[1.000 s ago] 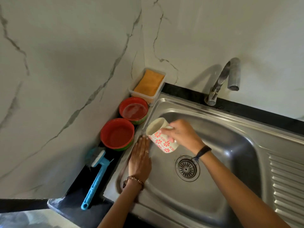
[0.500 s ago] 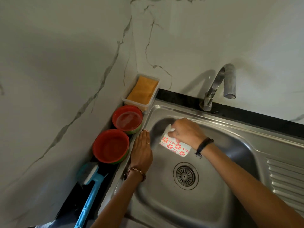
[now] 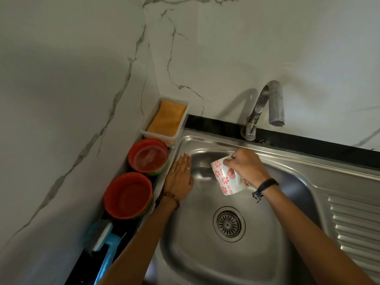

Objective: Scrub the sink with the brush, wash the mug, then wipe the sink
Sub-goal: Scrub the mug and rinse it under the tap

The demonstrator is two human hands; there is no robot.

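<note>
From the head view, I am looking down at the steel sink, and I am taking its drain as my landmark.

My right hand is holding the mug above the basin, behind the drain and slightly to the left of it. The mug is white with red flowers and it is tilted, with its mouth turned away from me toward the back left. The fingers are curling round the mug; one fingertip is showing through the handle loop. A dark band is sitting on this wrist.

My left hand is lying flat on the left edge of the sink, to the left of the drain and further back. Its fingers are straight and pressed together, pointing toward the back wall, and they are gripping nothing. A ring and a beaded bracelet are showing on it.

The blue brush is lying on the dark counter, far to the left of the drain and nearer to me. Two red bowls are standing left of the drain: the near bowl just beside my left wrist, the far bowl behind it. Behind them, in the corner, a clear tray is holding an orange sponge. The faucet is standing behind the drain, against the marble wall. The ribbed drainboard is lying to the right of the drain.
</note>
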